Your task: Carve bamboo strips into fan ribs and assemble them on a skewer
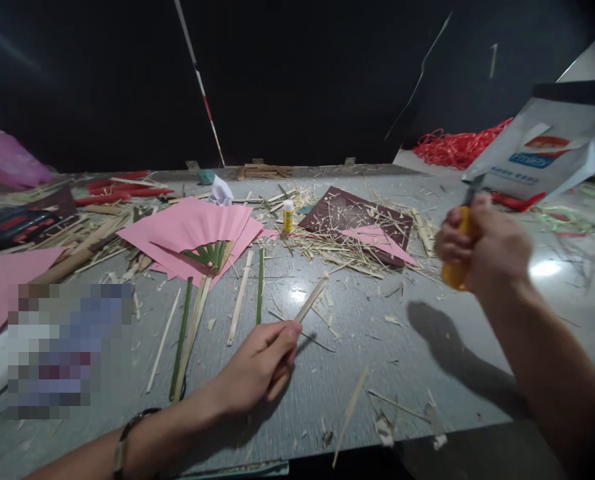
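My left hand (260,367) rests low on the grey table (377,360), fingers pinched on a thin bamboo strip (311,298) that points up and to the right. Raised at the right, my right hand (480,243) is closed round the yellow handle of a knife (455,267), whose blade rises towards a white printed bag (542,157). A pink paper fan (197,237) with green and pale bamboo ribs lies open to the left of centre. Several loose bamboo strips (241,297) lie below the fan.
A small yellow glue stick (288,217) stands behind the fan. A dark red sheet (357,213) covered in shavings lies beyond the middle. Pink paper (2,287) and red sticks (122,190) sit at the left, red string (452,147) at the back right.
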{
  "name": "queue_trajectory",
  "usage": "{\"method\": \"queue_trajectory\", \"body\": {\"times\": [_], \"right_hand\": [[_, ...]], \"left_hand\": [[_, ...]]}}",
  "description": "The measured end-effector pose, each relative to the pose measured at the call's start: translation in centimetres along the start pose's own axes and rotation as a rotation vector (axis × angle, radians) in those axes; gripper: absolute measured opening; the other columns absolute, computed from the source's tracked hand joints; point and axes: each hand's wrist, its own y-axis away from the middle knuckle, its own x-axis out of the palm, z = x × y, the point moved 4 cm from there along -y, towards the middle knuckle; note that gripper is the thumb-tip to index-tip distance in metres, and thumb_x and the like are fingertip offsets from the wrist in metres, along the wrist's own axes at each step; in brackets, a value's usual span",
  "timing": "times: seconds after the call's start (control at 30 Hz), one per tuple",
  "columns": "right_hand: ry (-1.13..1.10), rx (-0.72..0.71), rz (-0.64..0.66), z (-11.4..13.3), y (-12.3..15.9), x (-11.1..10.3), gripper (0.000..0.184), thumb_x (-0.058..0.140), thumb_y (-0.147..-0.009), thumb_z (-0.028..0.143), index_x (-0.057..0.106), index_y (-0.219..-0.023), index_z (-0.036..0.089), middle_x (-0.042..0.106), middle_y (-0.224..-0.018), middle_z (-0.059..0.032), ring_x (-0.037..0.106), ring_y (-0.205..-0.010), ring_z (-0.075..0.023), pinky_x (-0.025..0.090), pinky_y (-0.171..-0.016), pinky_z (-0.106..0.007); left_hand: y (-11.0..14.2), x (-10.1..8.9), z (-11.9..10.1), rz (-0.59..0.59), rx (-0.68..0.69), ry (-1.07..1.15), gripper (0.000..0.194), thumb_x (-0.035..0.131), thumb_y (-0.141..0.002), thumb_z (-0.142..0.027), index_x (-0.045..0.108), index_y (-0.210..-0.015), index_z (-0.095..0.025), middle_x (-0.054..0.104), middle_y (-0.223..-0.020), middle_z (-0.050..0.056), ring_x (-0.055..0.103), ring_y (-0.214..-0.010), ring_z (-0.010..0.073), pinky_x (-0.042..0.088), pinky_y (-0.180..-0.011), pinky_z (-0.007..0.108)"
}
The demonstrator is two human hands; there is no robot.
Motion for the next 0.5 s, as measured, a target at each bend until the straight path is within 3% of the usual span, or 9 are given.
{"method": "queue_trajectory", "body": {"times": [0.1,0.23,0.37,0.5], "right_hand": [[-0.034,0.122,0.184,-2.6,3.0,3.7,0.048,0.061,-0.099,0.063,0.059,-0.078,0.021,0.043,-0.052,0.0059,0.036,-0.038,-0.0070,0.022,-0.036,-0.023],[-0.038,0.332,0.523,-5.6,7.6,8.8,0.052,0.057,-0.101,0.066,0.055,-0.075,0.021,0.045,-0.054,0.0059,0.034,-0.037,-0.0068,0.026,-0.033,-0.019],[0.001,0.530,0.739,-5.7,10.4,10.4,0.054,0.051,-0.104,0.066,0.055,-0.078,0.019,0.045,-0.058,0.0060,0.033,-0.040,-0.0056,0.027,-0.034,-0.016],[0.048,0.632,0.919,-5.4,12.2,11.3,0.057,0.049,-0.103,0.071,0.059,-0.085,0.017,0.048,-0.060,0.0055,0.034,-0.041,-0.0057,0.029,-0.034,-0.016]], "left_hand": [[-0.2,0.0,0.0,0.062,-0.050,0.104,0.044,0.051,-0.101,-0.058,0.052,-0.076,-0.022,0.031,-0.049,-0.011,0.029,-0.030,0.0042,0.018,-0.030,0.017],[0.0,0.0,0.0,0.081,-0.053,0.146,0.034,0.045,-0.105,-0.047,0.056,-0.085,-0.022,0.032,-0.049,-0.011,0.028,-0.029,0.0052,0.021,-0.029,0.016],[0.3,0.4,0.1,0.089,-0.059,0.142,0.021,0.042,-0.106,-0.042,0.052,-0.100,-0.024,0.039,-0.050,-0.012,0.028,-0.030,0.0068,0.028,-0.031,0.016],[0.5,0.6,-0.1,0.067,-0.019,0.081,0.021,0.047,-0.103,-0.041,0.046,-0.089,-0.025,0.036,-0.052,-0.012,0.027,-0.035,0.0068,0.024,-0.034,0.018]]}}
